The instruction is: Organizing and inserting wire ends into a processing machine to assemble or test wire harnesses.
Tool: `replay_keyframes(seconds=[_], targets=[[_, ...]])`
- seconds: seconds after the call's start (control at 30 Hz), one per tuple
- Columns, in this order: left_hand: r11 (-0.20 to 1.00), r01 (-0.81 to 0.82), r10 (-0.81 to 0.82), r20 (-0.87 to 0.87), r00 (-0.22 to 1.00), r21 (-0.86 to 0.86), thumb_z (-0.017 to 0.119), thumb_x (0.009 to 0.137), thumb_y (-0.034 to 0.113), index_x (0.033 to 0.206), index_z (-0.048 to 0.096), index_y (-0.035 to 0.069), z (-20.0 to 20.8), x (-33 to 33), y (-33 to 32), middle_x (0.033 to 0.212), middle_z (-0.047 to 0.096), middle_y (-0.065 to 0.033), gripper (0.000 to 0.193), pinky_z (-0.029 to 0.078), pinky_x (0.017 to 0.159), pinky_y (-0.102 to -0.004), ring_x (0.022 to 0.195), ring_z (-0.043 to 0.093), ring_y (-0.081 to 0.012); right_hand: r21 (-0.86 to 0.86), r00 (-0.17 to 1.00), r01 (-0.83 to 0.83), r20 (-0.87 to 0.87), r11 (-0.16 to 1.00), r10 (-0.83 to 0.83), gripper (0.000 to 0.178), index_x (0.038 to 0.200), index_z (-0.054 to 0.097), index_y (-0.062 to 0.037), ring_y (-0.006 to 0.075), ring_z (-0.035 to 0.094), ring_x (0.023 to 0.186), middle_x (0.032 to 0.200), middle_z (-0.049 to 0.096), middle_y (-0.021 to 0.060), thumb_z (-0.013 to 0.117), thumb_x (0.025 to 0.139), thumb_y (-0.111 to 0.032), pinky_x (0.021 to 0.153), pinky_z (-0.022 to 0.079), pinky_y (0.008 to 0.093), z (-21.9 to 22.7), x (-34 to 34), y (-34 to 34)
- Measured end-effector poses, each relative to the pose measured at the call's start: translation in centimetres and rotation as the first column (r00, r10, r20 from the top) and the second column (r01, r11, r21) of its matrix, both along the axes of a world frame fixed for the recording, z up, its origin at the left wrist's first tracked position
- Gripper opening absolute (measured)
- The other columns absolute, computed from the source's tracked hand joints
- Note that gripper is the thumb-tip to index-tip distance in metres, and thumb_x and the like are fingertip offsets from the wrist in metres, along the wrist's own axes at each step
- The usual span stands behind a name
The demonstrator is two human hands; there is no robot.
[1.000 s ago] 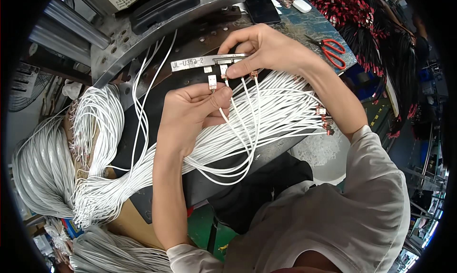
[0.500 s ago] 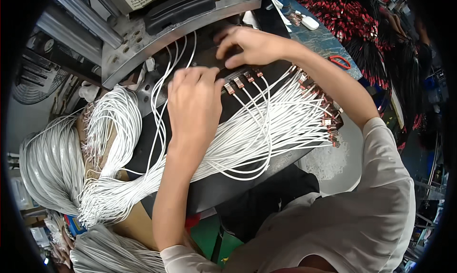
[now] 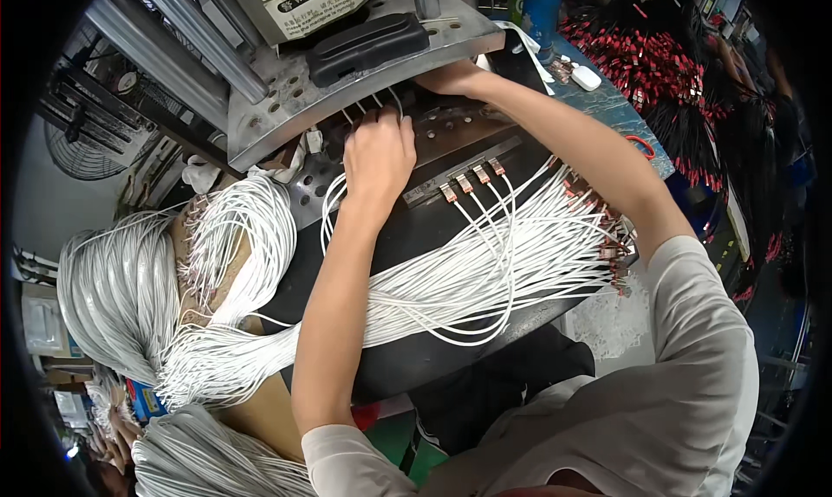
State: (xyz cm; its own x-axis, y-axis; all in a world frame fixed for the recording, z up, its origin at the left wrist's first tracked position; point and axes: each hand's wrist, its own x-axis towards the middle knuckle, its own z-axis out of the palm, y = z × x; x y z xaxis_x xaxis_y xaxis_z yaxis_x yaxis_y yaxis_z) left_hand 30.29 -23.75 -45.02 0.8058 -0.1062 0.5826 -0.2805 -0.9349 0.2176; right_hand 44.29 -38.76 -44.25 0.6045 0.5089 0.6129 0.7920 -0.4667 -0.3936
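My left hand (image 3: 379, 155) pinches white wires (image 3: 368, 107) at twelve o'clock, feeding them under the press plate (image 3: 286, 107), while my right hand (image 3: 451, 79) seems to steady them, its grip hidden.

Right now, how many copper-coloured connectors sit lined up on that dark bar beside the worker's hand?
4, in a slanting row on the dark bar: at and, right of the left hand. More may be hidden under it.

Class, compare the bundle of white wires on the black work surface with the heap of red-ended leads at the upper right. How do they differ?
The white wires have pale sleeving; the red-ended leads are dark. The white wires lie fanned out in long loops just behind the left hand; the red-ended leads lie heaped, away from both hands. Four white wires sit lined up in a fixture; the heap is loose. Both carry small end terminals.
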Motion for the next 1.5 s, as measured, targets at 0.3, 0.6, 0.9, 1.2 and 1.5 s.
replay_keyframes(seconds=[0.3,0.6,0.9,1.2,1.5], targets=[[0.807,-0.115,0.103,-0.054,0.993,-0.579,0.058,0.096,0.010,0.110,0.066,-0.001,7.9,-14.0,14.6,0.097,0.066,-0.0137,0.020,0.047,0.081,-0.0317,0.088,0.061,-0.0212,-0.364,0.983,0.155,-0.037,0.918,-0.181,0.030,0.108,0.068,-0.0003,0.0366,0.062,0.103,0.105,0.067,0.0204,0.069,0.089,-0.024,0.089,0.049,0.0416,1.0,-7.9,-9.7],[1.000,-0.011,0.011,0.008,1.000,0.014,0.068,0.089,0.017,0.114,0.064,0.002,6.3,-15.7,2.0,0.121,0.062,-0.0161,0.029,0.042,0.095,-0.0414,0.107,0.059,-0.0329,-0.306,0.938,-0.293,-0.278,0.906,0.209,0.028,0.102,0.068,-0.0007,0.0322,0.065,0.084,0.091,0.067,0.0128,0.073,0.086,-0.022,0.076,0.051,0.0385,4.1,-8.6,-6.4],[0.942,0.312,-0.328,-0.155,0.932,-0.121,0.073,0.086,0.035,0.106,0.067,-0.001,3.0,-15.3,-7.2,0.107,0.065,-0.0131,0.041,0.040,0.095,-0.0421,0.104,0.059,-0.0322,-0.582,0.968,-0.203,-0.238,0.787,0.074,0.028,0.114,0.062,0.0021,0.0303,0.062,0.100,0.107,0.065,0.0163,0.064,0.094,-0.017,0.083,0.048,0.0378,2.4,-11.5,-12.9],[0.963,0.241,-0.269,-0.380,0.885,-0.119,0.067,0.091,0.037,0.088,0.066,-0.007,3.9,-12.1,-8.0,0.088,0.065,-0.0248,0.045,0.054,0.062,-0.0487,0.081,0.065,-0.0380,-0.171,0.658,-0.323,-0.748,0.931,0.090,0.026,0.119,0.061,0.0005,0.0252,0.061,0.103,0.114,0.065,0.0138,0.055,0.098,-0.015,0.092,0.046,0.0367,2.4,-8.5,-7.8],[0.995,0.080,-0.067,-0.191,0.979,0.061,0.060,0.094,0.024,0.080,0.068,-0.004,1.9,-0.8,-0.7,0.079,0.068,-0.0243,0.032,0.057,0.070,-0.0484,0.074,0.068,-0.0417,-0.153,0.992,-0.061,-0.122,0.986,0.042,0.030,0.121,0.063,-0.0060,0.0212,0.061,0.104,0.115,0.066,0.0095,0.063,0.093,-0.017,0.092,0.050,0.0350,2.2,0.2,-1.8]])
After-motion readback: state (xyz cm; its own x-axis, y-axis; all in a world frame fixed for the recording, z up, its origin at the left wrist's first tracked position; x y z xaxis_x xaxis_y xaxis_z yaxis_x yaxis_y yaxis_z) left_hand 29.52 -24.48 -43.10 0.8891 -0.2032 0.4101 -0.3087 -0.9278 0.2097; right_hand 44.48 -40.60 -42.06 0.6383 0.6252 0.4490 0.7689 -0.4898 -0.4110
